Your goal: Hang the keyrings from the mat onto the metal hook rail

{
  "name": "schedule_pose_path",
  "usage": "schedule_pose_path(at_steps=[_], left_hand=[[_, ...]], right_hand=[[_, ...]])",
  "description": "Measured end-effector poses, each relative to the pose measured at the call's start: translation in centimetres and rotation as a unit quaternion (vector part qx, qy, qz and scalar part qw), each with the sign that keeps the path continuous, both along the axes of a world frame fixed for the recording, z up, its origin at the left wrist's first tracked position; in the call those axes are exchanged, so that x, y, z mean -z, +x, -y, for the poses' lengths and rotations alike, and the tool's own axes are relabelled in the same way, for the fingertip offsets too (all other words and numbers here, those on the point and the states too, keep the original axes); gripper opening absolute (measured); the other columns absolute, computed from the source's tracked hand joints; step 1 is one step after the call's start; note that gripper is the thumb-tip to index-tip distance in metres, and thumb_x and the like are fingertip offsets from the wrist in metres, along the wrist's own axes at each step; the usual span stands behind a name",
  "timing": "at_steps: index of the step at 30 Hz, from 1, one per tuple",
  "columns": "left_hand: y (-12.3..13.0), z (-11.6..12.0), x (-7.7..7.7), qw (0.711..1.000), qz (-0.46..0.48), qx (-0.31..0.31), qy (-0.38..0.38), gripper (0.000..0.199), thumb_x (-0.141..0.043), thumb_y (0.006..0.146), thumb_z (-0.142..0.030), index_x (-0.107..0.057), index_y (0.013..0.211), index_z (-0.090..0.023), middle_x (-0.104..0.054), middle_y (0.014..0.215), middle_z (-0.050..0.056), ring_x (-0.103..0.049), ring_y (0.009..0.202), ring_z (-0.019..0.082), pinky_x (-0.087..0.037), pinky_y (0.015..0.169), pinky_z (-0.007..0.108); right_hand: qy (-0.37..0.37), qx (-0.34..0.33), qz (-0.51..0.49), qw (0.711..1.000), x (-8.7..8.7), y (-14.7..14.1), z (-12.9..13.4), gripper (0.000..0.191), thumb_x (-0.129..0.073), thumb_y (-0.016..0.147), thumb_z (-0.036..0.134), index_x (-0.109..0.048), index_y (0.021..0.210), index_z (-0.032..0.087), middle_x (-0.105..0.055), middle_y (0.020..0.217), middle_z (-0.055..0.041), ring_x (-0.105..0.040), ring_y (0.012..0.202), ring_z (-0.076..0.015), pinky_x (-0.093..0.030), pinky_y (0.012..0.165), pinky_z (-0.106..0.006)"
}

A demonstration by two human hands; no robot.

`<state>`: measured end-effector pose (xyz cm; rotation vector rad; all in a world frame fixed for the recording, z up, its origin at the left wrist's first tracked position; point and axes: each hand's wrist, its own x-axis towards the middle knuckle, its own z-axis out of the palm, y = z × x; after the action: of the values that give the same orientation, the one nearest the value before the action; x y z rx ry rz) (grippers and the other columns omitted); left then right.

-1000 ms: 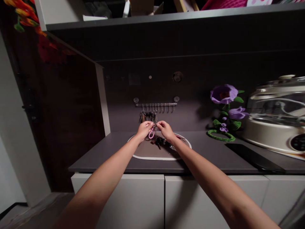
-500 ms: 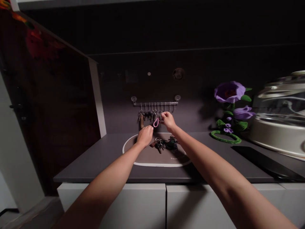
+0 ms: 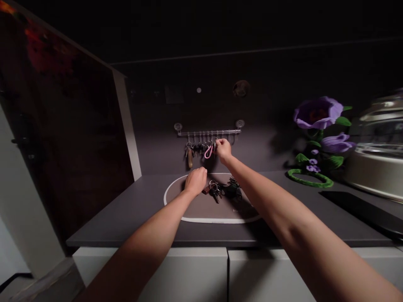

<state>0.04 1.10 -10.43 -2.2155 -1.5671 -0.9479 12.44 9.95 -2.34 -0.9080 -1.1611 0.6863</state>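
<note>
My right hand is closed in a pinch on a key ring at the hooks of a clear rack on the wall. Beside those fingers hangs a pink loop strap. Several key sets hang further left on the rack, among them one with a brown strap. My left hand is lower, over the left part of a brown mat with a white rim. Its fingers look curled, and their inner side is hidden. Loose keys and a darker key bunch lie on the mat.
Purple felt flowers with a green ring base stand at the right. Behind a flat black object is a cream appliance with a clear cover. White cabinet fronts lie below the grey counter.
The view has shifted slightly. My left hand has dropped away from the hanging straps toward the mat. My right hand stays at the rack, its key ring now closer to the hooks.
</note>
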Motion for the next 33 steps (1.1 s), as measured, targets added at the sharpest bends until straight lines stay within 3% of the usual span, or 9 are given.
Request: schedule_pose_path(at_steps=[12,20,27,33], left_hand=[[0.0,0.0,-0.1,1.0,0.008,0.0,-0.007,0.033,-0.026,0.089,-0.028,-0.056,0.082,-0.017,-0.063,0.082,0.01,-0.058,0.078,0.019,-0.037,0.069,0.027],[0.0,0.1,-0.2,1.0,-0.01,-0.016,-0.002,0.035,-0.024,0.089,-0.027,-0.057,0.085,-0.017,-0.064,0.083,0.009,-0.058,0.079,0.018,-0.038,0.069,0.027],[-0.3,-0.1,-0.1,1.0,-0.014,-0.015,-0.003,0.034,-0.026,0.089,-0.028,-0.057,0.084,-0.017,-0.063,0.082,0.009,-0.058,0.078,0.017,-0.038,0.068,0.027],[-0.6,-0.4,0.2,1.0,0.007,0.021,0.007,0.034,-0.026,0.089,-0.029,-0.057,0.082,-0.016,-0.063,0.081,0.009,-0.058,0.077,0.018,-0.037,0.068,0.028]], right_hand=[[-0.008,0.036,-0.03,0.999,0.8,-0.5,-1.1,0.008,-0.047,0.076,0.023,-0.053,0.076,0.017,-0.052,0.066,-0.0012,-0.052,0.055,-0.0112,-0.049,0.051,-0.027],[-0.03,0.061,0.01,0.998,1.3,-0.3,-0.5,0.009,-0.044,0.078,0.023,-0.051,0.077,0.017,-0.052,0.072,-0.0013,-0.051,0.056,-0.0093,-0.049,0.05,-0.023],[-0.011,0.047,0.047,0.998,1.8,0.4,-1.0,0.013,-0.044,0.078,0.024,-0.054,0.082,0.018,-0.057,0.072,-0.0021,-0.054,0.063,-0.0104,-0.049,0.06,-0.023],[-0.039,-0.004,0.072,0.997,1.7,1.1,-0.4,0.015,-0.043,0.077,0.017,-0.053,0.088,0.017,-0.058,0.079,-0.0032,-0.055,0.063,-0.0097,-0.049,0.057,-0.024]])
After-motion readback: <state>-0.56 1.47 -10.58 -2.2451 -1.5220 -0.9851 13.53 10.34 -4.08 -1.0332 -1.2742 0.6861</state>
